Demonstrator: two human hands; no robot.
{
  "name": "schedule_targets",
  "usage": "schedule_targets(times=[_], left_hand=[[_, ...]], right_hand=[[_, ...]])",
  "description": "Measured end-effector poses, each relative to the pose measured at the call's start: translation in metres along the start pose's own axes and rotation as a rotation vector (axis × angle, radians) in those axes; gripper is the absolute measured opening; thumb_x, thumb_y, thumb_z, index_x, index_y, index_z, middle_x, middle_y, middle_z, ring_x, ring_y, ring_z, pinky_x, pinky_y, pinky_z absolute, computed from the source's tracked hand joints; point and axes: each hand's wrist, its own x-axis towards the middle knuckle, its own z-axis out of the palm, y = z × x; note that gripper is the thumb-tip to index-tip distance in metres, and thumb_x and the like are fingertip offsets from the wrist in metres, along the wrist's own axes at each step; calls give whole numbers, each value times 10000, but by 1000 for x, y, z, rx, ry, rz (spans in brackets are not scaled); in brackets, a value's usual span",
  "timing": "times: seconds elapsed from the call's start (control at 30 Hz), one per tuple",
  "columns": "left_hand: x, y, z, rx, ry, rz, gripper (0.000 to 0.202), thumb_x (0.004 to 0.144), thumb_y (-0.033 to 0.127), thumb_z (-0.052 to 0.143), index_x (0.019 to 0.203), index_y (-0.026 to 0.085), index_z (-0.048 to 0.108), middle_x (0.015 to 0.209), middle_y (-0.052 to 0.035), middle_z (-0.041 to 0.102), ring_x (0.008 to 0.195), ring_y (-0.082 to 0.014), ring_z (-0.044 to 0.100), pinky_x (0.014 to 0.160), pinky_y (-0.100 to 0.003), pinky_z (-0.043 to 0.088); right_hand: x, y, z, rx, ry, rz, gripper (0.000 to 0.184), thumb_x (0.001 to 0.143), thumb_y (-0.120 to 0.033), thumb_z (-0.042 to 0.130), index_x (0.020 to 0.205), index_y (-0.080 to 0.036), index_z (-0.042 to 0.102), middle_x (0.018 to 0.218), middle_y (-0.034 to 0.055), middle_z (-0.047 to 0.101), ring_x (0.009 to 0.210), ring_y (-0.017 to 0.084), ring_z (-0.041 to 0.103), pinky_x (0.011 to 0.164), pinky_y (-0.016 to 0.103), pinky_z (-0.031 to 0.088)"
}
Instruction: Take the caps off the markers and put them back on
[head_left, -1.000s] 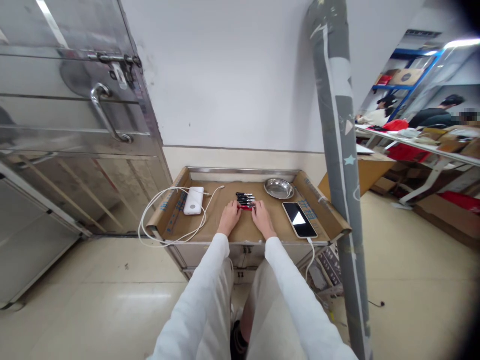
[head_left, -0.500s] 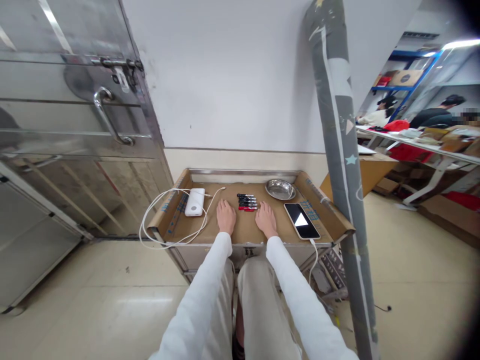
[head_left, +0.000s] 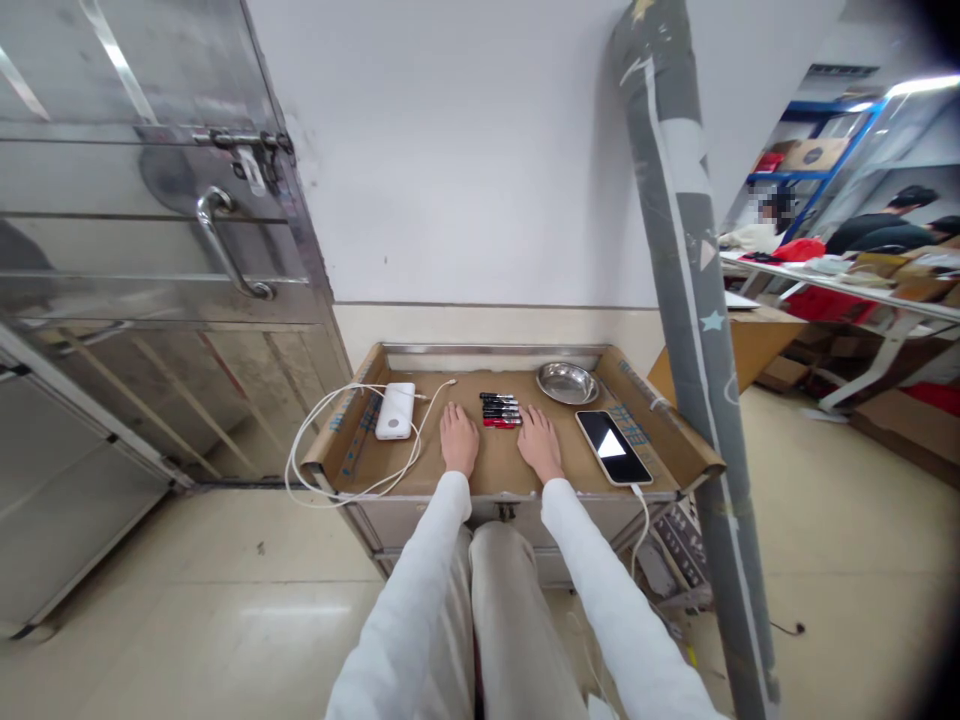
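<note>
Markers (head_left: 500, 411) beside the right hand (head_left: 539, 443) (perhaps in contact, unclear)

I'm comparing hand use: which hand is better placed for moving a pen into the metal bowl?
Probably the right hand: it lies close beside the pens, and the metal bowl is nearer it too. The left hand rests farther from both.

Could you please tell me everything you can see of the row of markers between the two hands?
The markers are slim and look like plastic: mostly black, with red at the near edge of the row. Pale marks show on them, too small to read. They lie flat and roughly parallel, side by side, on the brown covering. The left hand is apart from them; the right hand is very close to their right ends, and contact is unclear. Neither hand grips them.
</note>
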Motion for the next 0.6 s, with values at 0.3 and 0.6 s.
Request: schedule_targets(times=[0.3,0.6], left_hand=[[-4,4,-12,-24,-19,95,245,851,93,369,1035,70,530,1050,-195,598,1032,-270,564,889,-413,438],[-3,6,-11,-252,-117,426,157,855,114,438,946,175,551,923,-72,550,913,-203,547,854,-352,460]], right_hand=[[-3,-12,-18,26,91,64,372,857,-76,329,1177,-76,519,1100,167,594,1027,240,523,887,338,375],[-4,-11,-22,150,97,-183,243,840,-78,382,967,-181,562,976,81,555,935,195,507,860,289,394]])
